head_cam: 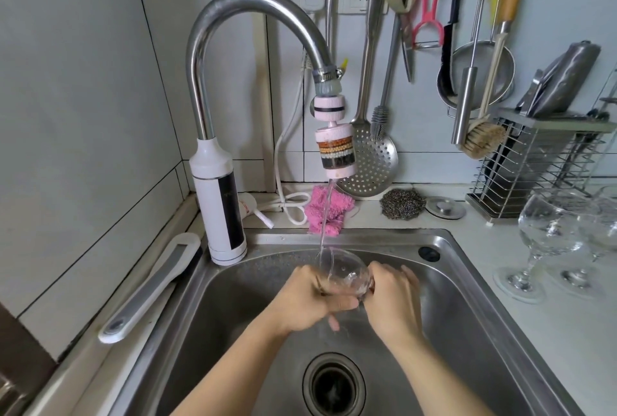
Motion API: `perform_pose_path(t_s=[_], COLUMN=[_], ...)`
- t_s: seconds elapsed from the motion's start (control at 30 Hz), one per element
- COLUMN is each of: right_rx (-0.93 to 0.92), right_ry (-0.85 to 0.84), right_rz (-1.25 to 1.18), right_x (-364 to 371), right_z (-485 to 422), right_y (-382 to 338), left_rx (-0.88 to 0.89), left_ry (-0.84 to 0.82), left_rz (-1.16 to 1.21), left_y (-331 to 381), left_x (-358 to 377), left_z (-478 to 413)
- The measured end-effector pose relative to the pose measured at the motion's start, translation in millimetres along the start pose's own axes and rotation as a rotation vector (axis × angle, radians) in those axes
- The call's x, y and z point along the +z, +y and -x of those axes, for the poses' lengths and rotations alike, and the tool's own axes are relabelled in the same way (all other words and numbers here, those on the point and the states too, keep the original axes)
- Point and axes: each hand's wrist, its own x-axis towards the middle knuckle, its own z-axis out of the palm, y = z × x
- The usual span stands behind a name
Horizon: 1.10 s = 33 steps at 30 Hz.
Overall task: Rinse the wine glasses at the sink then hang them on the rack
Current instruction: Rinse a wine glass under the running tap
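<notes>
Down in the stainless steel sink (pixel 467 308), your left hand (pixel 300 298) and right hand (pixel 392 298) both curl round the clear wine glass (pixel 340 270), tilted under the tap's stream (pixel 325 215). It's thin, wet and likely slippery: cradle the bowl, gently. Beyond, two more clear stemmed glasses (pixel 551 235) stand on the white counter (pixel 551 349).

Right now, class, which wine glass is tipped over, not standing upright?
The glass gripped by left hand and right hand under the tap; the other glasses stand upright on the counter.
</notes>
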Motion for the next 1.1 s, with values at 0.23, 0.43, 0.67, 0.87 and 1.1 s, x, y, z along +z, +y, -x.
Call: perform_pose_path(t_s=[0.23,0.43,0.67,0.87,1.1], right_rx=[0.009,0.028,0.045,0.004,0.037], right_ry=[0.003,-0.006,-0.003,0.004,-0.006], right_rz=[-0.022,-0.028,-0.076,-0.128,-0.039], right_x=[-1,-3,1,2,6], right_z=[-1,-1,0,-2,-2], right_y=[-3,3,1,4,5], left_rx=[-0.058,-0.018,0.000,0.003,-0.009], left_ry=[0.186,0.059,0.093,0.017,-0.122], left_rz=[-0.319,-0.097,-0.260,0.080,0.141], left_y=[-8,-4,-10,-11,-7], left_x=[-11,1,1,0,3], left_z=[-3,-4,-5,-5,-3])
